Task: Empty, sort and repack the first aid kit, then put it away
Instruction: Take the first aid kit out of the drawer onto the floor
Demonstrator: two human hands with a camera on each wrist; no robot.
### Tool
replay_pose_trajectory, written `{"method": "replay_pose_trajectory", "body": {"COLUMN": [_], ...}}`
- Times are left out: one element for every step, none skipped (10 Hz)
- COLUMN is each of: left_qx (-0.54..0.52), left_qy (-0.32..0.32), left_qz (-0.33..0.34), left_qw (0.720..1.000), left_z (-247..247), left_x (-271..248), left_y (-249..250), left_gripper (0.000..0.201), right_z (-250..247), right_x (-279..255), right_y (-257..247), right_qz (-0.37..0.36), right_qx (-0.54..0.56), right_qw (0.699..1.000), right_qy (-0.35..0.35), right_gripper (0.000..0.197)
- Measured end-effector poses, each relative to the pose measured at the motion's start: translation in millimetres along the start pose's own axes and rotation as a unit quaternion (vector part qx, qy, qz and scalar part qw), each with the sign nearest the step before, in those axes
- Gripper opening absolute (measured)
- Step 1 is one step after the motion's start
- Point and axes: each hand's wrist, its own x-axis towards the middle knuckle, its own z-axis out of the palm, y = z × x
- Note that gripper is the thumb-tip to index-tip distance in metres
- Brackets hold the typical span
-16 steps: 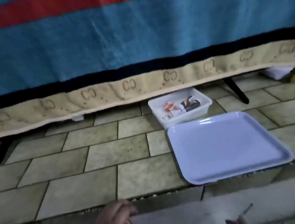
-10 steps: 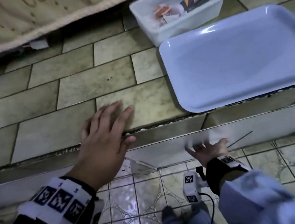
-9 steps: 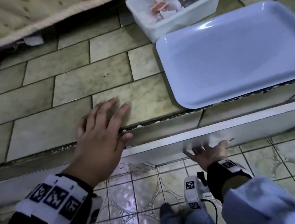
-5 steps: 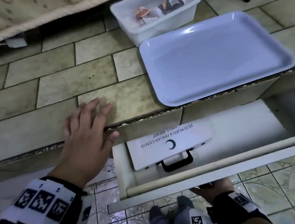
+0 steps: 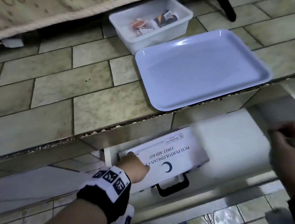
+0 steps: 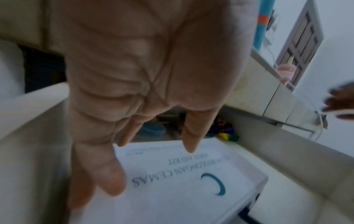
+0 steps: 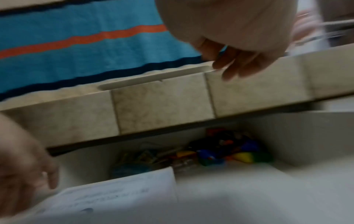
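Observation:
The white first aid kit (image 5: 177, 155), with a black handle (image 5: 173, 186) and a crescent mark, lies flat in the open drawer (image 5: 231, 138) under the tiled ledge. My left hand (image 5: 130, 158) reaches onto the kit's left end. In the left wrist view its fingers (image 6: 189, 145) point straight down just over the kit lid (image 6: 182, 181), gripping nothing. My right hand (image 5: 291, 141) hovers blurred over the drawer's right half. In the right wrist view my right hand (image 7: 229, 68) has loosely curled fingers and holds nothing, above the kit (image 7: 114, 197).
On the tiled ledge sit a pale blue tray (image 5: 202, 66) and behind it a white tub (image 5: 152, 41) with small packets. A blanket edge (image 5: 52, 7) and a black leg (image 5: 224, 0) stand further back. Coloured small items (image 7: 220, 153) fill the drawer's back.
The drawer has slid open, showing the kit. My left hand left the ledge and came down onto the kit. My right hand released the drawer front and rose over the drawer's right side.

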Motion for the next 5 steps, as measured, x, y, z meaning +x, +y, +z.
{"method": "replay_pose_trajectory", "body": {"left_qx": [0.024, 0.024, -0.064, -0.114, -0.165], "left_qy": [-0.055, -0.106, -0.093, -0.065, -0.022], "left_qz": [-0.028, -0.025, -0.044, -0.060, -0.073], "left_qw": [0.998, 0.994, 0.993, 0.989, 0.983], "left_z": [4.6, 0.7, 3.2, 1.7, -5.2], "left_x": [1.9, -7.4, 1.5, 1.6, -4.3], "left_y": [5.5, 14.8, 9.9, 4.2, 5.0], "left_gripper": [0.042, 0.020, 0.034, 0.040, 0.038], "right_z": [41.7, 85.2, 108.3, 115.7, 106.1], "right_x": [16.7, 27.9, 33.5, 35.9, 38.5], "right_y": [-18.4, -25.5, -25.8, -26.2, -38.9], "right_qz": [-0.089, -0.060, -0.006, 0.128, 0.111], "right_qx": [-0.211, -0.413, -0.437, -0.360, -0.357], "right_qw": [0.930, 0.777, 0.703, 0.719, 0.736], "right_qy": [-0.286, -0.471, -0.561, -0.580, -0.564], "right_gripper": [0.009, 0.037, 0.039, 0.042, 0.027]}}
